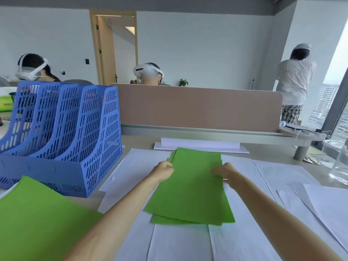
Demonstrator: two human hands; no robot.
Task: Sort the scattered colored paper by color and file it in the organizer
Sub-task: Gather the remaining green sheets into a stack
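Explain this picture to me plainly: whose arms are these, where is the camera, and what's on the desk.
There is one picture, from a camera worn on a person's head, looking forward and down. The bare arms are theirs. The left hand and right hand grip the sides of a small stack of green paper sheets, squaring it up. Under it lie white paper sheets spread over the desk. To the left stands a blue perforated plastic file organizer. Another green paper pile sits at the near left. A clear container stands at the right edge.

Loose green paper stack [190, 187] on white sheets [178, 242], blue organizer [62, 132] left
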